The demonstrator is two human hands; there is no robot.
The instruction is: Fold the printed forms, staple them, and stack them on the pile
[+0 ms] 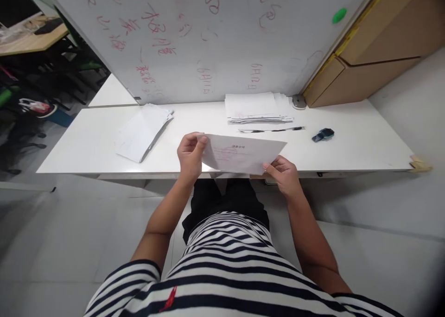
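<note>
One printed paper sheet (pixel 239 155), stretched between left grip (pixel 191 154) and right grip (pixel 285 174), each pinching it with the thumb on the near face; bench (pixel 347 152) just beyond both. Handling, by judgement: light, thin, easily creased; best taken gently at opposite ends, as here. Adjacent: loose papers (pixel 143 132) left of left grip; paper stack (pixel 251 105) beyond both.

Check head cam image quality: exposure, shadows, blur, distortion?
Head view, exposure: table bright, far-left background dim, bottom-right corner dark; head view, shadow: darker patch on the left end of the sheet; head view, blur: sheet's print too small and soft to read; head view, distortion: wide-angle look, boxes at upper right seem stretched.
</note>
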